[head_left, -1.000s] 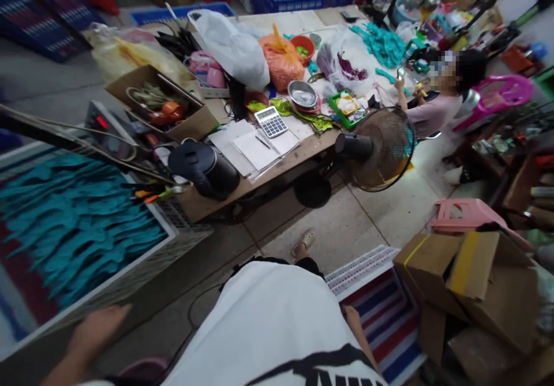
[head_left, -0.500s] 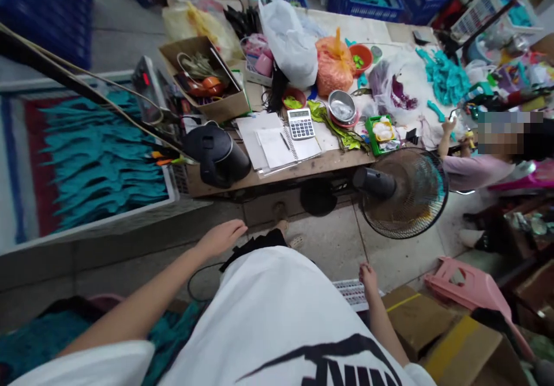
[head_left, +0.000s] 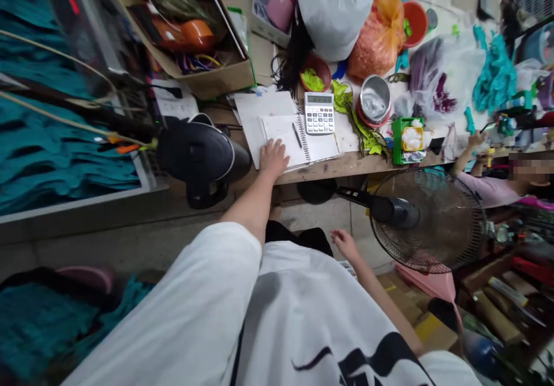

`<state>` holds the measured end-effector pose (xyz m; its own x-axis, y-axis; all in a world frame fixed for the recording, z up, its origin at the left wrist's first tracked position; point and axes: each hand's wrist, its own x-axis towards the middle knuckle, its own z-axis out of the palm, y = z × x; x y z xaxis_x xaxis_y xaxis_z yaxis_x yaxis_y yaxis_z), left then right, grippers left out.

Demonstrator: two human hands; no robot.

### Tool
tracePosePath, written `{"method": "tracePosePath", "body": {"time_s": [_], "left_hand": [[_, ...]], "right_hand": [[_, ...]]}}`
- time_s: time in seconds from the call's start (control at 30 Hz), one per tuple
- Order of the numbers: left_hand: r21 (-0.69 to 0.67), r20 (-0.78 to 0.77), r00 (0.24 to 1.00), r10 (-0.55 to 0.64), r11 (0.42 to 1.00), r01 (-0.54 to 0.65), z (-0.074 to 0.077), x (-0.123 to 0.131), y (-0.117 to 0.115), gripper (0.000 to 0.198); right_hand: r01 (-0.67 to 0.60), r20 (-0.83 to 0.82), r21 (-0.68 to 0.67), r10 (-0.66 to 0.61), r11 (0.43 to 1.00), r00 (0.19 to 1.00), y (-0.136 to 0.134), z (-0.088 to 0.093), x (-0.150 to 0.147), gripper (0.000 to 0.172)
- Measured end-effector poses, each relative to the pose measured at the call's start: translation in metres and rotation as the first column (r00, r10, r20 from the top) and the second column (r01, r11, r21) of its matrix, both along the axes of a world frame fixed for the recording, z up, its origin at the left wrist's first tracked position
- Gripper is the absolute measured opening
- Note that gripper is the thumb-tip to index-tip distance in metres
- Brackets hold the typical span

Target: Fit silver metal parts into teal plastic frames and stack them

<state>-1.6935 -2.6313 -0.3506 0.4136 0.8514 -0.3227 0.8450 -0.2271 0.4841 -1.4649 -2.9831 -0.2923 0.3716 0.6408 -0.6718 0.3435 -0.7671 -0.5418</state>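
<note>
My left hand (head_left: 274,157) lies on the left page of an open spiral notebook (head_left: 298,141) at the near edge of a wooden table (head_left: 346,165), fingers spread flat. A black pen (head_left: 296,135) rests on the notebook just right of the hand. A grey calculator (head_left: 319,113) sits at the notebook's top right. My right hand (head_left: 344,244) hangs loosely by my white shirt above the floor, fingers relaxed and apart, holding nothing.
A black kettle-like pot (head_left: 199,154) stands left of the notebook. A standing fan (head_left: 426,220) is right of me. A cardboard box (head_left: 194,40), plastic bags (head_left: 335,8), a steel bowl (head_left: 374,97) crowd the table. Teal pieces fill a tray (head_left: 52,155). A seated person (head_left: 497,178) works at the right.
My left hand rose from beside my waist and landed on the notebook. I have stepped closer to the table, and my right hand opened from a loose fist.
</note>
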Motion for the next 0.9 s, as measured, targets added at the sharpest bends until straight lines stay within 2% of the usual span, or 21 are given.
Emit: {"method": "tracePosePath", "body": {"time_s": [0.13, 0.3, 0.4, 0.47, 0.53, 0.6, 0.7, 0.8, 0.9], "left_hand": [[0.043, 0.115, 0.992, 0.048, 0.998, -0.053, -0.034, -0.015, -0.001, 0.070], [-0.006, 0.156, 0.984, 0.090, 0.996, -0.090, -0.061, -0.022, -0.011, 0.076], [0.019, 0.184, 0.977, 0.104, 0.994, -0.109, -0.070, -0.025, -0.011, 0.078], [0.018, 0.179, 0.978, 0.110, 0.993, -0.115, -0.070, -0.027, -0.012, 0.078], [0.001, 0.156, 0.980, 0.124, 0.992, -0.125, -0.067, -0.029, -0.013, 0.077], [-0.012, 0.134, 0.980, 0.145, 0.989, -0.145, -0.065, -0.031, -0.014, 0.078], [-0.018, 0.097, 0.980, 0.173, 0.985, -0.172, -0.066, -0.034, -0.017, 0.081], [-0.031, 0.070, 0.980, 0.186, 0.982, -0.185, -0.071, -0.038, -0.020, 0.082], [-0.060, 0.061, 0.979, 0.194, 0.980, -0.190, -0.072, -0.040, -0.022, 0.080]], "right_hand": [[-0.102, 0.031, 0.057, 0.100, 0.993, 0.995, 0.084, 0.001, 0.006, 0.013], [-0.308, 0.054, 0.114, 0.304, 0.944, 0.951, 0.200, -0.014, -0.006, 0.016], [-0.428, 0.092, 0.165, 0.418, 0.889, 0.904, 0.269, -0.034, -0.018, 0.027], [-0.521, 0.203, 0.225, 0.483, 0.823, 0.852, 0.311, -0.047, -0.030, 0.043], [-0.564, 0.289, 0.244, 0.496, 0.789, 0.819, 0.346, -0.058, -0.044, 0.055], [-0.577, 0.307, 0.222, 0.505, 0.786, 0.806, 0.373, -0.069, -0.060, 0.063], [-0.605, 0.257, 0.182, 0.556, 0.775, 0.790, 0.395, -0.086, -0.080, 0.070], [-0.622, 0.188, 0.201, 0.593, 0.757, 0.783, 0.398, -0.094, -0.090, 0.070], [-0.663, 0.163, 0.280, 0.646, 0.694, 0.746, 0.389, -0.088, -0.083, 0.055]]}}
